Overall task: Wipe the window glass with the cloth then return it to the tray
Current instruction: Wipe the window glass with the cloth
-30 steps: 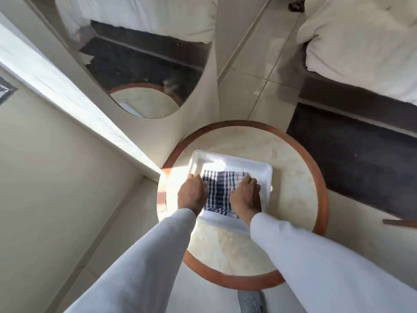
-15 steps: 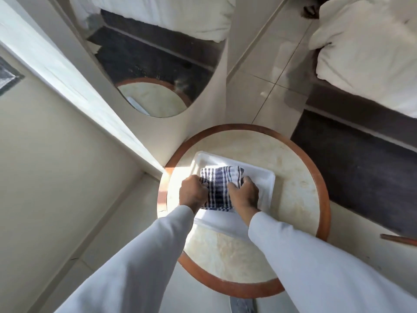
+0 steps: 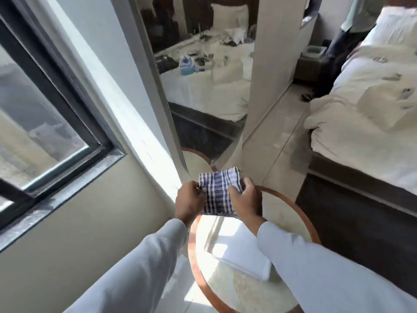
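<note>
A folded blue-and-white checked cloth (image 3: 217, 190) hangs in the air above the round table, held from both sides. My left hand (image 3: 188, 199) grips its left edge and my right hand (image 3: 246, 201) grips its right edge. Below the hands lies the white tray (image 3: 239, 256) on the table, with nothing in it and partly hidden by my right sleeve. The window glass (image 3: 29, 123), in a dark frame, is at the left, well above and left of the cloth.
The round marble table with a brown rim (image 3: 302, 213) stands under my arms. A tall mirror (image 3: 203, 82) leans on the wall ahead. A bed with white bedding (image 3: 365, 105) fills the right side. A person stands at the top right (image 3: 345, 30).
Both hands closed on the cloth in the tray and lifted it clear, up and away from me. The view tilted up, bringing the window into sight.
</note>
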`<state>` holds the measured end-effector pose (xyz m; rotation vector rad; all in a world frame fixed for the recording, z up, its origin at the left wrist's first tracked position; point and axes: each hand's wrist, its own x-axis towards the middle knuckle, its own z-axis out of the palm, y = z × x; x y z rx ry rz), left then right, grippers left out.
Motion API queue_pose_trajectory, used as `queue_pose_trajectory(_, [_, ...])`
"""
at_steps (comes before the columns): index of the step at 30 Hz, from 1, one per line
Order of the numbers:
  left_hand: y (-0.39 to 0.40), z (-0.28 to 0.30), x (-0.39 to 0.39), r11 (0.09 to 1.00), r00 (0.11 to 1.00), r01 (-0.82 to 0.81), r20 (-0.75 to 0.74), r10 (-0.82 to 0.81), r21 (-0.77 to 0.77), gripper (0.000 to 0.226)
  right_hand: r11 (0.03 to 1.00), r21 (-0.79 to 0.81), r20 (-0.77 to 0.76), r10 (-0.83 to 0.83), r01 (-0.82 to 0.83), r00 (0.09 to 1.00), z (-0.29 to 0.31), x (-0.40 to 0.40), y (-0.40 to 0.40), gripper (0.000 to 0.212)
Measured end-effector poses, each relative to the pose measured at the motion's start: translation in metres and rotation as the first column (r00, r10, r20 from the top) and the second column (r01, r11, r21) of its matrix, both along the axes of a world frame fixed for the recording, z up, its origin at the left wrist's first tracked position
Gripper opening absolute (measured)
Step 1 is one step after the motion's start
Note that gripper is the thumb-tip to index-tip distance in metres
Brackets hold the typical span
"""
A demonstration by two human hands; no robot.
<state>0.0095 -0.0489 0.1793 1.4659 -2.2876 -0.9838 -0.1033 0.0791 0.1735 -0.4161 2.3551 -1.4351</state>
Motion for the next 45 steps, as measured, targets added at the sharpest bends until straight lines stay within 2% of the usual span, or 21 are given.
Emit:
queue_pose_trajectory(5, [-0.006, 0.138, 0.056, 0.996, 0.984, -0.06, -0.172, 0.048, -0.066, 0.02, 0.981, -0.185, 0.008, 0.063, -0.061, 0.998, 0.138, 0.04, -0.006, 0.022])
queue_pose_trajectory(10, [-0.026, 0.276, 0.132, 0.99, 0.931, -0.122, -0.355, 0.088, -0.074, 0.02, 0.882, -0.451, 0.104, 0.201, -0.134, 0.974, 0.27, 0.097, -0.035, 0.035])
queue_pose_trajectory(14, [-0.049, 0.384, 0.195, 0.992, 0.797, -0.123, -0.592, 0.121, 0.036, 0.006, 0.783, -0.599, 0.199, 0.35, -0.169, 0.915, 0.368, 0.138, -0.074, 0.009])
queue_pose_trajectory(16, [-0.055, 0.429, 0.226, 0.991, 0.725, -0.125, -0.678, 0.124, 0.049, 0.008, 0.693, -0.673, 0.257, 0.547, -0.258, 0.797, 0.412, 0.155, -0.091, 0.015])
queue_pose_trajectory(18, [-0.06, 0.467, 0.256, 0.99, 0.674, -0.14, -0.73, 0.114, 0.025, 0.016, 0.56, -0.742, 0.308, 0.772, -0.368, 0.555, 0.45, 0.171, -0.106, 0.013])
queue_pose_trajectory(20, [-0.069, 0.498, 0.283, 0.981, 0.653, -0.192, -0.749, 0.113, -0.02, 0.023, 0.429, -0.78, 0.285, 0.892, -0.456, 0.352, 0.478, 0.191, -0.129, 0.028])
queue_pose_trajectory(22, [-0.083, 0.522, 0.312, 0.963, 0.637, -0.262, -0.76, 0.128, -0.058, 0.026, 0.341, -0.806, 0.272, 0.939, -0.483, 0.209, 0.499, 0.219, -0.156, 0.036])
queue_pose_trajectory(25, [-0.109, 0.546, 0.365, 0.929, 0.601, -0.357, -0.785, 0.151, -0.095, 0.027, 0.269, -0.847, 0.244, 0.963, -0.458, 0.114, 0.523, 0.271, -0.197, 0.043])
queue_pose_trajectory(28, [-0.146, 0.564, 0.428, 0.886, 0.67, -0.417, -0.727, 0.15, -0.202, 0.026, 0.236, -0.885, 0.217, 0.972, -0.401, 0.092, 0.539, 0.327, -0.239, 0.05])
queue_pose_trajectory(29, [-0.16, 0.569, 0.451, 0.834, 0.717, -0.464, -0.679, 0.156, -0.298, 0.025, 0.231, -0.894, 0.205, 0.973, -0.383, 0.107, 0.542, 0.345, -0.254, 0.05])
queue_pose_trajectory(30, [-0.178, 0.575, 0.475, 0.723, 0.766, -0.533, -0.613, 0.192, -0.439, 0.023, 0.227, -0.901, 0.192, 0.973, -0.37, 0.129, 0.544, 0.364, -0.269, 0.051])
queue_pose_trajectory(31, [-0.197, 0.579, 0.499, 0.548, 0.794, -0.59, -0.549, 0.26, -0.594, 0.022, 0.229, -0.904, 0.177, 0.969, -0.361, 0.171, 0.545, 0.382, -0.287, 0.051])
queue_pose_trajectory(33, [-0.235, 0.589, 0.548, 0.132, 0.771, -0.572, -0.475, 0.423, -0.81, 0.028, 0.222, -0.912, 0.102, 0.938, -0.346, 0.333, 0.544, 0.42, -0.319, 0.055])
queue_pose_trajectory(34, [-0.254, 0.594, 0.572, -0.033, 0.738, -0.509, -0.456, 0.497, -0.86, 0.034, 0.218, -0.91, 0.042, 0.895, -0.352, 0.444, 0.542, 0.439, -0.336, 0.058])
queue_pose_trajectory(35, [-0.272, 0.599, 0.593, -0.146, 0.707, -0.439, -0.441, 0.552, -0.887, 0.039, 0.226, -0.898, -0.027, 0.828, -0.377, 0.561, 0.539, 0.457, -0.352, 0.064])
queue_pose_trajectory(37, [-0.309, 0.61, 0.628, -0.239, 0.691, -0.331, -0.407, 0.598, -0.913, 0.048, 0.239, -0.832, -0.248, 0.645, -0.5, 0.723, 0.533, 0.491, -0.386, 0.088])
queue_pose_trajectory(38, [-0.326, 0.613, 0.639, -0.238, 0.707, -0.299, -0.382, 0.595, -0.924, 0.051, 0.251, -0.765, -0.403, 0.532, -0.593, 0.745, 0.524, 0.504, -0.404, 0.093])
queue_pose_trajectory(39, [-0.342, 0.614, 0.647, -0.223, 0.724, -0.283, -0.36, 0.588, -0.933, 0.053, 0.263, -0.676, -0.572, 0.402, -0.688, 0.715, 0.517, 0.516, -0.426, 0.081])
queue_pose_trajectory(41, [-0.364, 0.611, 0.654, -0.213, 0.729, -0.274, -0.347, 0.59, -0.938, 0.057, 0.294, -0.463, -0.842, 0.149, -0.836, 0.519, 0.499, 0.539, -0.465, 0.047])
queue_pose_trajectory(42, [-0.371, 0.608, 0.656, -0.233, 0.714, -0.265, -0.353, 0.605, -0.935, 0.057, 0.308, -0.35, -0.914, 0.095, -0.885, 0.394, 0.489, 0.55, -0.481, 0.048])
queue_pose_trajectory(45, [-0.384, 0.602, 0.659, -0.297, 0.688, -0.221, -0.364, 0.627, -0.929, 0.057, 0.437, -0.001, -0.988, 0.141, -0.899, 0.069, 0.464, 0.576, -0.511, 0.058])
